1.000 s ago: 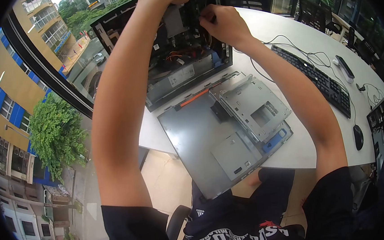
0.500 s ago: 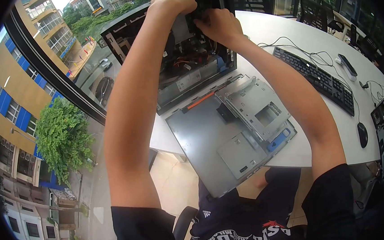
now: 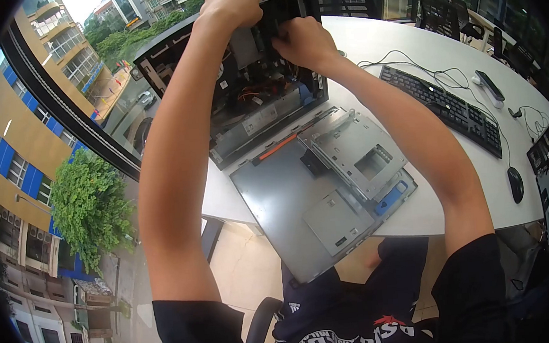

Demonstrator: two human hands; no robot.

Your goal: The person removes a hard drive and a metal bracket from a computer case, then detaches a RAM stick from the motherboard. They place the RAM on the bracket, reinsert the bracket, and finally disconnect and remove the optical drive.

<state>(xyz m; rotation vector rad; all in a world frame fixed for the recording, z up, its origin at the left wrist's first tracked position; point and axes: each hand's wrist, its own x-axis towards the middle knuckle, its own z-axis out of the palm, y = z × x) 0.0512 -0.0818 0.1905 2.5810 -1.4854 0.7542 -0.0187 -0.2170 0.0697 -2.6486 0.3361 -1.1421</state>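
Observation:
An opened desktop computer case (image 3: 264, 121) stands at the table's far edge, its inside facing me, with wires and a metal-boxed part low down. My left hand (image 3: 234, 8) rests on the case's top edge, fingers bent over it. Reaching into the upper right of the case, my right hand (image 3: 307, 43) has its fingers curled together; whatever they grip is hidden in the dark interior. In front of the case lies a flat metal side panel (image 3: 277, 203), jutting over the table's near edge. A metal drive bracket (image 3: 357, 155) sits on that panel.
On the white table (image 3: 419, 205) to the right are a black keyboard (image 3: 443, 106), a mouse (image 3: 515, 185), cables and a small black-and-white device (image 3: 490, 89). A window with its frame (image 3: 70, 116) runs along the left. Chairs (image 3: 439, 16) stand behind.
The view has shifted slightly, so case, panel and table appear a little further left. Both hands stay at the case; the left shows lower in the picture, more fully in view.

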